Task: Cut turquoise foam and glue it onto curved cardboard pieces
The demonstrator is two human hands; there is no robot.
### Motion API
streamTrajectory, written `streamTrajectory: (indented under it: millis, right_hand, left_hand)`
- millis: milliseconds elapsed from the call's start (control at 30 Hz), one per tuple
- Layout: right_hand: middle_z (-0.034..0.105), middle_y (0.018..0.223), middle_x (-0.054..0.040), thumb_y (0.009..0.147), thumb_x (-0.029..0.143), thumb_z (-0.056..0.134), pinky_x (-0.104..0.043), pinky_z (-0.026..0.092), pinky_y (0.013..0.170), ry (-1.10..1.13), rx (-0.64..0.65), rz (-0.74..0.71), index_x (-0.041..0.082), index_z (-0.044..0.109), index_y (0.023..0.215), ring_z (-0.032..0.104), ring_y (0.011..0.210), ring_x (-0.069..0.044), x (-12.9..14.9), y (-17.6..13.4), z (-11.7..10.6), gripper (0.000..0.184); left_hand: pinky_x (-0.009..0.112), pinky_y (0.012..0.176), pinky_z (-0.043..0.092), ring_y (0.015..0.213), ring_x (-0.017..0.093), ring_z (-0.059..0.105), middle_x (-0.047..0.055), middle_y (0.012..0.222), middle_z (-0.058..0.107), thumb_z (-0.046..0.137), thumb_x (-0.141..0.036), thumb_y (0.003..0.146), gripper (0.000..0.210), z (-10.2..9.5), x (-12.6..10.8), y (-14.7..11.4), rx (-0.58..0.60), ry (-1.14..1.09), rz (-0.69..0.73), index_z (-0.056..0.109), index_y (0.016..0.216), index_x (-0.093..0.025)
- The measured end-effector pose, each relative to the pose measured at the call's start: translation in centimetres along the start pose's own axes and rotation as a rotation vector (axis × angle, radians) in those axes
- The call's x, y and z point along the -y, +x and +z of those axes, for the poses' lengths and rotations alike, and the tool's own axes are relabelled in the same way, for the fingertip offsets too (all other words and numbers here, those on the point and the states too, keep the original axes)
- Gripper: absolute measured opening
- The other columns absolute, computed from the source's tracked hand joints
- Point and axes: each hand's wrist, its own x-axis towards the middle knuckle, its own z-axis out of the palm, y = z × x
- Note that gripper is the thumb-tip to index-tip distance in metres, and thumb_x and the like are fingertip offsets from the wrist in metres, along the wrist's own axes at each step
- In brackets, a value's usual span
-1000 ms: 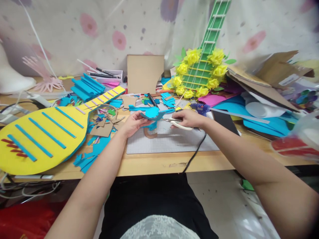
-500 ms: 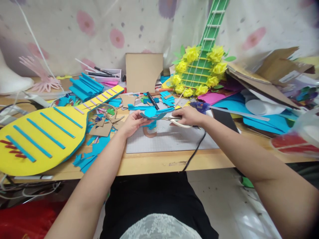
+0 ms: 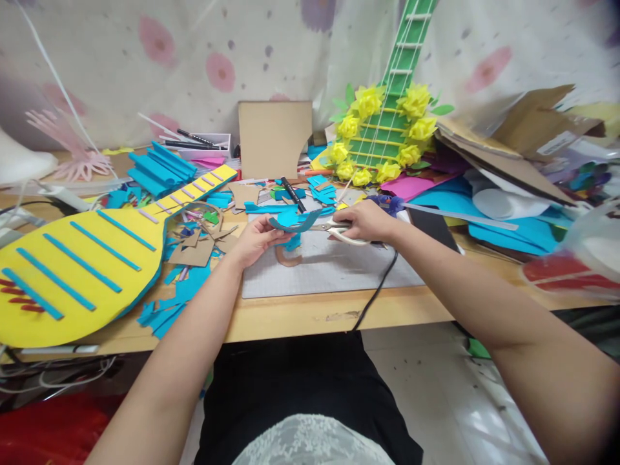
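My left hand pinches a curved piece of blue paper and holds it above the grey cutting mat. In my right hand is a pair of scissors with white handles, its blades pointing left and meeting the paper's right side. How far the blades are apart is too small to tell. Beneath the paper, a curved brown cardboard piece lies on the mat, and more blue paper hangs or lies just behind it.
At left lies a yellow guitar-shaped craft with blue strips. A green one ringed with yellow flowers leans at the back. Paper scraps, a black marker, a blue glue gun and stacked cardboard surround the mat.
The view has shifted slightly. The curved blue paper has turned a little in my left hand, its right end now tipping upward, while the scissors stay at its right side.
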Motion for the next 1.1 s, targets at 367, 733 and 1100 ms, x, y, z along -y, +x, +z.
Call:
streamTrajectory:
  millis: [367, 733, 1100]
  right_hand:
    - [0.053, 0.062, 0.0004, 0.069, 0.066, 0.055, -0.025, 0.022, 0.056, 0.161, 0.159, 0.019, 0.018, 0.059, 0.069, 0.042, 0.059, -0.012, -0.3, 0.9, -0.5, 0.047]
    - [0.053, 0.064, 0.0006, 0.068, 0.065, 0.057, -0.025, 0.022, 0.058, 0.207, 0.177, 0.021, 0.018, 0.062, 0.074, 0.043, 0.062, -0.012, -0.2, 1.2, -1.2, 0.048]
    - [0.051, 0.062, 0.0014, 0.068, 0.066, 0.055, -0.025, 0.020, 0.057, 0.177, 0.174, 0.003, 0.018, 0.062, 0.072, 0.038, 0.059, -0.010, -0.1, 1.8, -1.1, 0.048]
  left_hand:
    - [0.039, 0.085, 0.052, 0.079, 0.018, 0.069, 0.001, 0.082, 0.071, 0.083, -0.022, 0.055, 0.034, -0.5, -0.1, 0.2, -0.037, 0.007, -0.011, 0.060, 0.080, -0.016]
    - [0.034, 0.082, 0.053, 0.076, 0.017, 0.068, 0.001, 0.079, 0.071, 0.084, -0.022, 0.053, 0.034, -0.2, -0.3, 0.2, -0.079, 0.003, -0.003, 0.062, 0.078, -0.016]
    - [0.036, 0.083, 0.052, 0.079, 0.017, 0.068, 0.001, 0.082, 0.071, 0.081, -0.023, 0.057, 0.029, -0.3, -0.1, 0.2, -0.073, 0.022, 0.024, 0.063, 0.079, -0.017]
